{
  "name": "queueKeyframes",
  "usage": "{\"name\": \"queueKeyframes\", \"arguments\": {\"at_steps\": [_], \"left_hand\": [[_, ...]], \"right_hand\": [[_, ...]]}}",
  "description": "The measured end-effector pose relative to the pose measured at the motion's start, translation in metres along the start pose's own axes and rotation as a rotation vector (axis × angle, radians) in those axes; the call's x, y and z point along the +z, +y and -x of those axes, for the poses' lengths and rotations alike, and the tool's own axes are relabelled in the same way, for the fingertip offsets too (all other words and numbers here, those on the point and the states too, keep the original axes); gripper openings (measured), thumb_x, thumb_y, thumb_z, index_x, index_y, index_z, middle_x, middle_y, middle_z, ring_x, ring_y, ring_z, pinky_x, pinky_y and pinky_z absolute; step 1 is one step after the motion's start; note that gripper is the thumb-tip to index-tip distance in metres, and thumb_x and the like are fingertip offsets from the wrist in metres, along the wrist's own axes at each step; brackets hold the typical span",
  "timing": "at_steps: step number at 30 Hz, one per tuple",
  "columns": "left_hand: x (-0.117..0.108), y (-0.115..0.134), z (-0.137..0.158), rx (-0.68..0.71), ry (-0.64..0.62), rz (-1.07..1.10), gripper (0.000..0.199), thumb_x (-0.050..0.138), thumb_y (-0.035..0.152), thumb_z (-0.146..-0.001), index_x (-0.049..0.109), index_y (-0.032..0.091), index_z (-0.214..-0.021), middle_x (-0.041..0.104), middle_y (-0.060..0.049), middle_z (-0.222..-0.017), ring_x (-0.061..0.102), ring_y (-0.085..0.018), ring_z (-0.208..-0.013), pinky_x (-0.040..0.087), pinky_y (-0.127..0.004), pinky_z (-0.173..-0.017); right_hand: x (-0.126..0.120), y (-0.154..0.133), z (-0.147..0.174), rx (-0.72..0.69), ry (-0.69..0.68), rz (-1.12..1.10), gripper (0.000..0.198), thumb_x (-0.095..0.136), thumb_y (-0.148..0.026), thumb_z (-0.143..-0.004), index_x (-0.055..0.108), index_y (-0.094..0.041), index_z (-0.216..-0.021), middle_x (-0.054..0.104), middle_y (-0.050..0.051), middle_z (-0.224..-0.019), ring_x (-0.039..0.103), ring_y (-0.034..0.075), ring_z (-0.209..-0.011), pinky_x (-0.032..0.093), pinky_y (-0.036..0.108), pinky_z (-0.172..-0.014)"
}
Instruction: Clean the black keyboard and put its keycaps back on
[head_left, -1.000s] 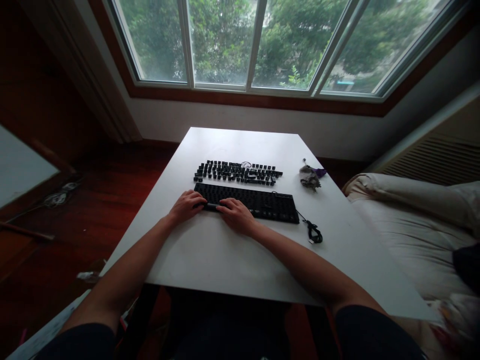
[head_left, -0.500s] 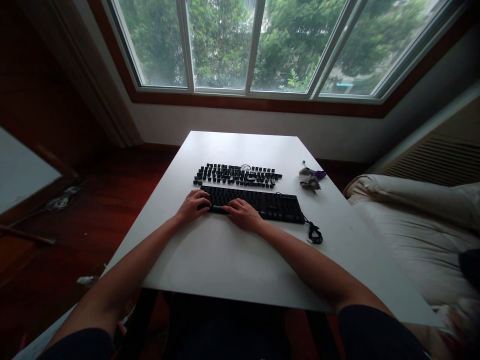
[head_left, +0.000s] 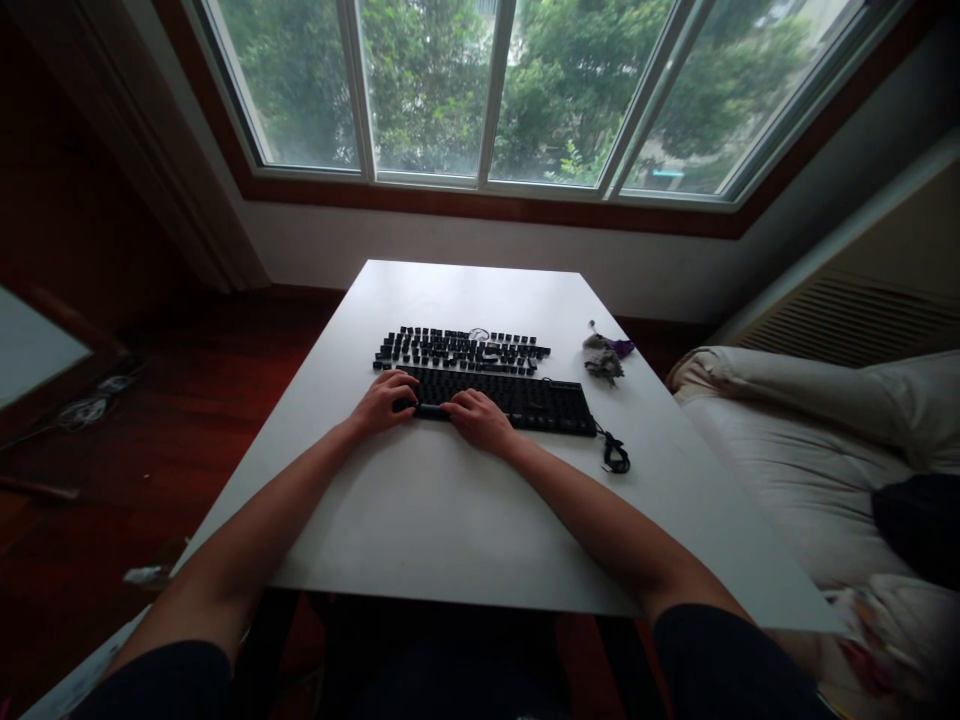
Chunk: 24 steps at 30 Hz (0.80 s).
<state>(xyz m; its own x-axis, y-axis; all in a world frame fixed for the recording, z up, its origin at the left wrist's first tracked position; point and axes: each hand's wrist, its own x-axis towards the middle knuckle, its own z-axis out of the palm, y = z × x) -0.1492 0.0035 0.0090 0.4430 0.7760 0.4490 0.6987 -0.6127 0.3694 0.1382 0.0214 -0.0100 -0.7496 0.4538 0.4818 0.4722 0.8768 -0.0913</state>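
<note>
Probably light, stiff keyboard (head_left: 541, 404); best held by end edges. Left grip (head_left: 384, 402) curled at left end, right grip (head_left: 481, 418) on front edge; clamping unclear for both.

The left forearm (head_left: 277, 505) and right forearm (head_left: 581, 500) are stretched forward, angled inward. The left hand (head_left: 381, 404) is held palm-down, fingers curved; the right hand (head_left: 482, 421) is turned leftward, fingers bent.
</note>
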Motion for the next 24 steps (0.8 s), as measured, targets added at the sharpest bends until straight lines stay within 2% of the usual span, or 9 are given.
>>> {"name": "queueKeyframes", "arguments": {"at_steps": [4, 13, 24], "left_hand": [[0.001, 0.002, -0.002, -0.016, 0.017, -0.002, 0.011, 0.07, 0.023, -0.081, 0.072, 0.024, -0.091, 0.065, -0.006, -0.13, 0.05, -0.029, -0.128, 0.041, -0.054, -0.114], [0.007, -0.004, 0.0, -0.032, 0.071, 0.003, 0.01, 0.069, 0.024, -0.084, 0.071, 0.025, -0.094, 0.064, -0.005, -0.13, 0.05, -0.029, -0.129, 0.043, -0.051, -0.114], [0.011, -0.008, 0.001, -0.069, 0.091, -0.007, 0.011, 0.069, 0.027, -0.086, 0.073, 0.025, -0.097, 0.064, -0.006, -0.131, 0.05, -0.029, -0.129, 0.043, -0.052, -0.114]], "right_hand": [[0.001, 0.002, -0.003, 0.006, 0.0, 0.001, 0.031, 0.052, -0.019, -0.099, 0.067, -0.023, -0.126, 0.065, 0.01, -0.109, 0.055, 0.023, -0.1, 0.048, 0.039, -0.092], [0.006, 0.009, -0.015, 0.019, 0.013, -0.01, 0.026, 0.055, -0.026, -0.099, 0.068, -0.022, -0.121, 0.064, 0.01, -0.105, 0.053, 0.024, -0.099, 0.046, 0.039, -0.091], [0.004, 0.008, -0.026, 0.08, -0.045, 0.054, 0.024, 0.056, -0.028, -0.1, 0.07, -0.021, -0.118, 0.064, 0.009, -0.103, 0.052, 0.024, -0.098, 0.042, 0.036, -0.088]]}}
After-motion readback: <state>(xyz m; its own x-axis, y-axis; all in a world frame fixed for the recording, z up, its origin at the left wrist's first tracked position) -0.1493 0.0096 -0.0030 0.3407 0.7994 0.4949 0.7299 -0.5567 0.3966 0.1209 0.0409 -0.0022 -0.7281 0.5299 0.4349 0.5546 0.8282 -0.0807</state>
